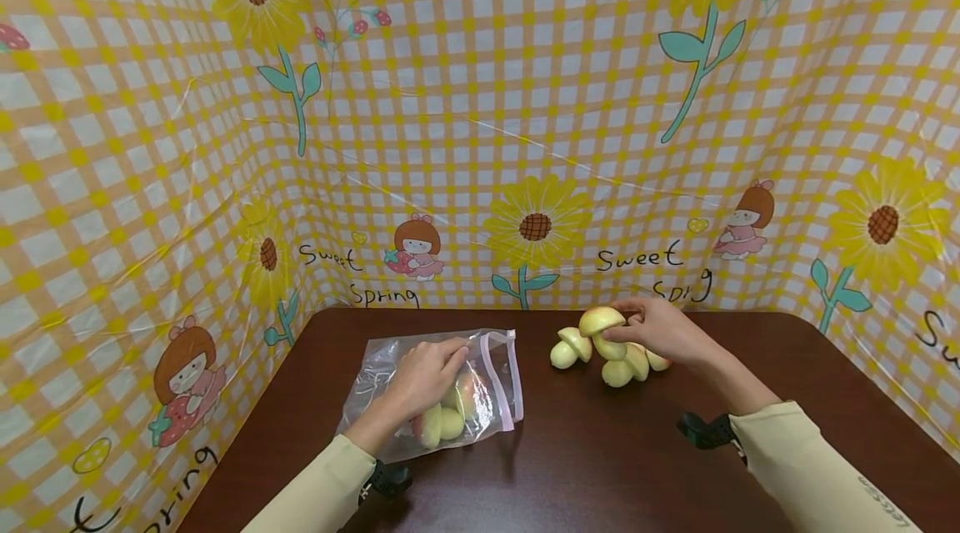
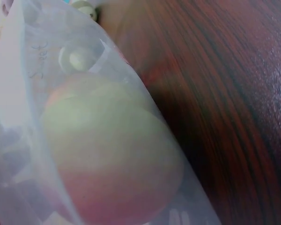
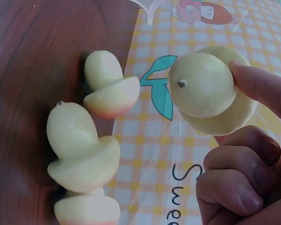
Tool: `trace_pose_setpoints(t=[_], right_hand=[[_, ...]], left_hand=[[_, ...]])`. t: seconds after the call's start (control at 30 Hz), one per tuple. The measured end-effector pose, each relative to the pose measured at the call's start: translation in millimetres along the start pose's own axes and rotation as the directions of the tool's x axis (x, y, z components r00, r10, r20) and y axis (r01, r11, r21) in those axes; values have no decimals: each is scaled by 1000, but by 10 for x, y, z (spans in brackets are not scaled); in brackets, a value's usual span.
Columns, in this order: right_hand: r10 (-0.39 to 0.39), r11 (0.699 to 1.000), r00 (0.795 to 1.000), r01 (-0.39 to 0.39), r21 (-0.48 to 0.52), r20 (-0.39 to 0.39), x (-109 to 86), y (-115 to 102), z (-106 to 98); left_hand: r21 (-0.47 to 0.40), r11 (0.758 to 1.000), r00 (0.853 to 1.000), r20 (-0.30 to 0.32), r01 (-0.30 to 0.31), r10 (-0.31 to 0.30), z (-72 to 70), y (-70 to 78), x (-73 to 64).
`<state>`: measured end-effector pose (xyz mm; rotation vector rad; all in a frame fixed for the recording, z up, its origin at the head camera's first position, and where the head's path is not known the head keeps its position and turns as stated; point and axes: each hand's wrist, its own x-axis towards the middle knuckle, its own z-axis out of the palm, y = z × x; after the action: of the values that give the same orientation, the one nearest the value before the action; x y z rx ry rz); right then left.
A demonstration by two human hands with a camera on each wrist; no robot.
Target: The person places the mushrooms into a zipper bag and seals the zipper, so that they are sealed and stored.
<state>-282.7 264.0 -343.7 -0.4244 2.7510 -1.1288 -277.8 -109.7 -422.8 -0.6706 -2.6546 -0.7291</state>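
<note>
My right hand (image 1: 660,329) pinches a mushroom-shaped fruit (image 1: 602,320) between thumb and fingers, above the table. This fruit is pale yellow with a reddish blush on its cap; in the right wrist view its rounded stem end shows a small dark spot. Below and beside it lie more such mushroom-shaped fruits (image 1: 572,347) on the table. My left hand (image 1: 426,373) lies over a clear zip bag (image 1: 382,362) and grips its upper film. Inside the bag are several similar yellow and red fruits (image 2: 107,140). The bag's pink-edged mouth faces right, its two strips apart.
The dark brown table (image 1: 570,466) ends at a back edge against a checked cloth (image 1: 465,141) printed with sunflowers. This cloth also hangs at both sides. A black wrist camera (image 1: 705,430) sits on the right forearm, another (image 1: 390,479) on the left.
</note>
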Motion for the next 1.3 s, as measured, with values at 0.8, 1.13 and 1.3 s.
trace_pose_setpoints(t=[0.8,1.13,1.3], right_hand=[[5,997,1000,-6,74,18,287,-150,329],[12,994,1000,-15,111,27,375,-246,522],[27,990,999,-31,138,25,419,-264,619]], left_hand=[[-11,1000,1000,-7,9,-9,-1,-2,6],[-24,1000,1000,-11,14,-14,-16,-18,13],[-22,1000,1000,-3,17,-17,-20,-15,22]])
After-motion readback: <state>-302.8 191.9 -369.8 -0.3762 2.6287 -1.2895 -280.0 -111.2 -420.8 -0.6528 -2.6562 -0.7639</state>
